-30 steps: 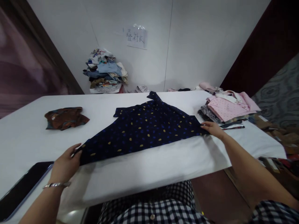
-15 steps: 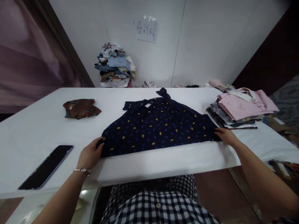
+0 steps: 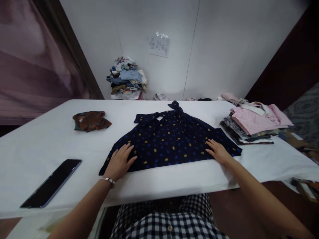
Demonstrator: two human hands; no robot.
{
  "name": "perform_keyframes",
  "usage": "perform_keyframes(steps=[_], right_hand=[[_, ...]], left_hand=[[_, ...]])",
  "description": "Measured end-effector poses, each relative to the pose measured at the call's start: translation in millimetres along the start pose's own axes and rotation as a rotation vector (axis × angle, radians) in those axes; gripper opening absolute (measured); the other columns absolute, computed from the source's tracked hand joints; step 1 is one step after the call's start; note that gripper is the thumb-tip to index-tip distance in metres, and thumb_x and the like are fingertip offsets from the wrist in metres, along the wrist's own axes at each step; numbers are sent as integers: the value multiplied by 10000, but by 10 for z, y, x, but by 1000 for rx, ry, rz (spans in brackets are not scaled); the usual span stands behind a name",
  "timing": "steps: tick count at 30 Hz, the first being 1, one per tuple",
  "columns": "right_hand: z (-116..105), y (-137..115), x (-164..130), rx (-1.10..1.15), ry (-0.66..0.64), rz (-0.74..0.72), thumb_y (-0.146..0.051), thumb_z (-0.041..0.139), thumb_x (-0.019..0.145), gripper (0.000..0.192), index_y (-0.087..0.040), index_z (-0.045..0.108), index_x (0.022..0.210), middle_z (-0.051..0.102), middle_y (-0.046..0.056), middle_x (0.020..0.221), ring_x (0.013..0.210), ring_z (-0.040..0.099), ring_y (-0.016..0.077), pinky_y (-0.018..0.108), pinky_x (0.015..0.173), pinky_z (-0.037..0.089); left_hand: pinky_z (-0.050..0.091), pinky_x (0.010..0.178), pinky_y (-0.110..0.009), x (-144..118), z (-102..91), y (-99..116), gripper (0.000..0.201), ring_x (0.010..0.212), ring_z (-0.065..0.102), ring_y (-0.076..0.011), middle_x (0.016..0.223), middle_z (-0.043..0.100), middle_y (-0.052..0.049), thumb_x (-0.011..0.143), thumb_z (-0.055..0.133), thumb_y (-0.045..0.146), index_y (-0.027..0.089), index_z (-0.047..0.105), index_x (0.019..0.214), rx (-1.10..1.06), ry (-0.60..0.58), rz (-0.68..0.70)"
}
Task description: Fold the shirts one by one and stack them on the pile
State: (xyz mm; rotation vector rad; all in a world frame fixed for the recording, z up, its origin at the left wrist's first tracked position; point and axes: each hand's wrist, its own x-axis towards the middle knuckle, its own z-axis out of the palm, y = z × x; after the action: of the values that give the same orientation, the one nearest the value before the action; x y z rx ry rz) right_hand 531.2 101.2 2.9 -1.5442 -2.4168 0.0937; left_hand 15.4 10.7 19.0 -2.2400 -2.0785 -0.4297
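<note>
A dark navy shirt [image 3: 171, 139] with yellow and blue leaf-like spots lies spread out on the white table [image 3: 174, 179], its wide hem toward me and its collar end at the far side. My left hand [image 3: 119, 161] rests flat on the cloth near the lower left corner, fingers apart. On the right part of the hem lies my right hand [image 3: 218, 152], also with its fingers stretched out. Neither hand grips the fabric. A bracelet [image 3: 108, 180] circles my left wrist.
A crumpled brown garment [image 3: 91, 121] lies at the left, with a black phone-like slab [image 3: 52, 182] nearer me. At the right stands a stack of folded clothes topped by a pink shirt [image 3: 261, 118]. Beyond the table is a clothes pile [image 3: 128, 78] against the wall.
Both hands have let go of the hem's corners and moved inward, now lying flat on the shirt. The view has tilted up slightly.
</note>
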Motion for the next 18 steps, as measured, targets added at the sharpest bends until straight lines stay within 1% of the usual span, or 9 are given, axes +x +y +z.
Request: perform_keyframes(steps=[1, 3, 6, 11, 13, 16, 18], right_hand=[[54, 41, -22, -28, -12, 26, -405, 430, 908, 493, -143, 538, 1311, 434, 159, 1420, 1348, 352, 297, 492, 1072, 335], [111, 152, -82, -72, -16, 47, -412, 412, 915, 480, -179, 534, 1316, 437, 133, 1422, 1345, 361, 286, 508, 1064, 334], [115, 319, -209, -123, -3, 64, -427, 399, 919, 460, -226, 542, 1308, 459, 96, 1411, 1332, 383, 275, 530, 1058, 328], [165, 540, -476, -108, 93, 112, -422, 381, 923, 470, -202, 545, 1304, 453, 90, 1417, 1340, 370, 278, 505, 1048, 359], [178, 585, -524, -74, 118, 132, -425, 395, 914, 470, -199, 555, 1293, 463, 93, 1409, 1332, 383, 283, 512, 1050, 358], [103, 541, -431, 22, 122, 164, -432, 451, 879, 425, -200, 646, 1177, 552, 103, 1325, 1260, 478, 282, 484, 1043, 389], [-1, 425, -241, 104, 157, 185, -429, 467, 867, 389, -203, 689, 1093, 625, 99, 1229, 1184, 551, 264, 443, 1029, 419]], left_hand=[[306, 1079, -473, 0, 76, -24, 530, 1330, 379, -289, 1413, 467, -123, 869, 415, 447, 161, 508, 1306, 31, -51, 22], [268, 1093, -501, -13, 201, -99, 538, 1367, 319, -291, 1446, 424, -116, 875, 404, 439, 162, 495, 1328, 81, -106, 10], [248, 1106, -494, -37, 286, -192, 562, 1385, 286, -275, 1466, 393, -101, 881, 393, 449, 167, 465, 1362, 97, -117, -16], [229, 1110, -516, -21, 239, -219, 558, 1386, 279, -290, 1457, 412, -83, 867, 410, 488, 207, 497, 1341, 46, -148, -36], [229, 1109, -518, 13, 204, -221, 543, 1382, 289, -289, 1446, 429, -79, 866, 406, 494, 218, 519, 1320, 3, -164, -63], [269, 1090, -520, 100, 157, -201, 569, 1372, 311, -288, 1438, 439, -97, 875, 369, 509, 197, 505, 1330, -58, -171, -152], [242, 1099, -530, 169, 154, -160, 591, 1385, 282, -288, 1461, 405, -99, 878, 358, 522, 191, 480, 1352, -39, -142, -157]])
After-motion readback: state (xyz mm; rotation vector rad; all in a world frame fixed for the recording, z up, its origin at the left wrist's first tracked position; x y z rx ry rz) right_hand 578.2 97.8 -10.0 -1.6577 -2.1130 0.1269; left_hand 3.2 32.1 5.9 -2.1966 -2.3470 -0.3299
